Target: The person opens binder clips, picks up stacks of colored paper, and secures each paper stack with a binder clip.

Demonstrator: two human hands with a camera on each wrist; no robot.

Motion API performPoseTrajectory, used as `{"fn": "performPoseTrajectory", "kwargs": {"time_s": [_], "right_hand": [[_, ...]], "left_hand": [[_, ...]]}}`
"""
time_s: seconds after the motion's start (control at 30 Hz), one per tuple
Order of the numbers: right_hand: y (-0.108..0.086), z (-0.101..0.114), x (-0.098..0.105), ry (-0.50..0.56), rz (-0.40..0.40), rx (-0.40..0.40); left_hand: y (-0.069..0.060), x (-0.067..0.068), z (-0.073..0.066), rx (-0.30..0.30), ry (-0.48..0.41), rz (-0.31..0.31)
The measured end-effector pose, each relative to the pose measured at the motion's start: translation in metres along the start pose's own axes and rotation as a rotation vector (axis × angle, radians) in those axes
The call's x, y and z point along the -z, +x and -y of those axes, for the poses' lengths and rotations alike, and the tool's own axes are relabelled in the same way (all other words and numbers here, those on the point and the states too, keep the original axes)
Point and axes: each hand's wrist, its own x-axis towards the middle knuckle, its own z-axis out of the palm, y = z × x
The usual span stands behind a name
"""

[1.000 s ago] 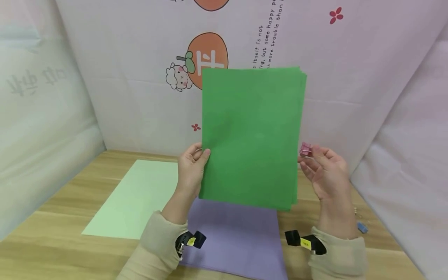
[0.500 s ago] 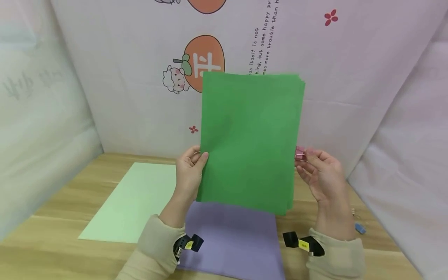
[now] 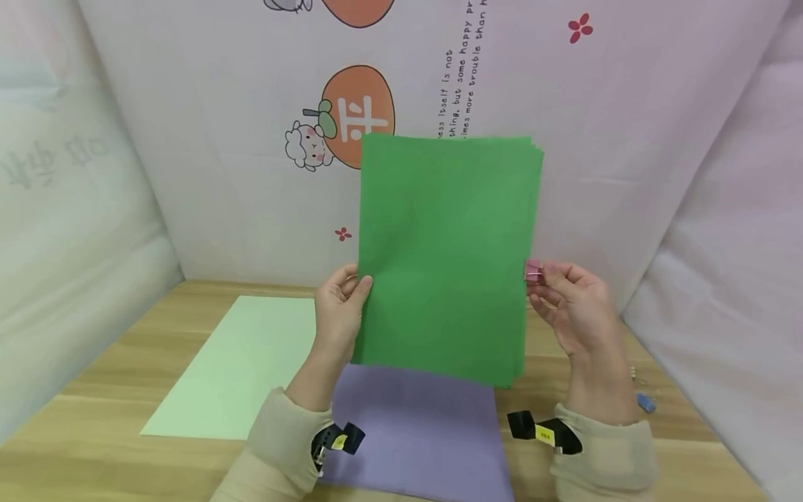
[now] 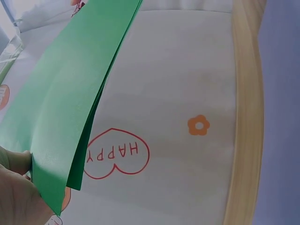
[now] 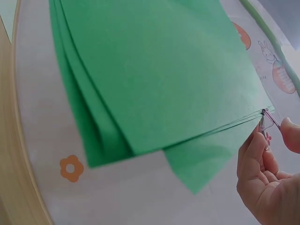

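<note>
Several green sheets of paper (image 3: pixel 445 258) are held upright above the table, their right edges slightly fanned. My left hand (image 3: pixel 340 307) pinches the stack's left edge, thumb on the near face; the left wrist view shows the same thumb (image 4: pixel 18 161) against the paper. At the right edge, my right hand (image 3: pixel 580 307) holds a pink binder clip (image 3: pixel 533 271) by its handles. In the right wrist view the clip (image 5: pixel 265 112) meets the paper's edge, with thumb and fingers on its spread handles. How far the clip reaches over the sheets is hard to tell.
Purple paper (image 3: pixel 420 432) lies on the wooden table (image 3: pixel 81 453) beneath the green stack. A pale green sheet (image 3: pixel 232 369) lies to the left. Small blue clip-like item (image 3: pixel 646 402) rests at the right, near the white cloth wall (image 3: pixel 740 279).
My right hand has brought the pink binder clip leftward, from just beside the green sheets to their right edge. The left hand keeps its hold; the stack sits slightly lower in view.
</note>
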Motion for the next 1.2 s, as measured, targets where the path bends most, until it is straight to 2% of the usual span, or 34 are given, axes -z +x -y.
{"fn": "performPoseTrajectory", "kwargs": {"time_s": [0.23,0.5,0.67,0.93,1.07,1.2], "right_hand": [[-0.002,-0.003,-0.003,-0.022,0.007,0.004],[-0.002,-0.004,-0.009,-0.071,-0.016,0.003],[-0.001,-0.004,-0.009,-0.067,-0.004,0.017],[-0.001,-0.005,-0.005,-0.075,0.026,0.039],[0.000,-0.006,-0.002,-0.057,0.034,0.063],[-0.001,-0.002,0.003,-0.038,0.035,0.082]], "left_hand": [[0.000,0.000,0.003,-0.038,0.001,0.017],[0.000,-0.001,0.004,-0.042,-0.007,0.000],[0.000,-0.002,0.005,-0.046,-0.015,-0.012],[0.000,-0.003,0.009,-0.036,-0.018,0.003],[0.000,-0.003,0.012,-0.043,-0.011,0.024],[-0.001,-0.006,0.015,-0.053,0.014,0.081]]}}
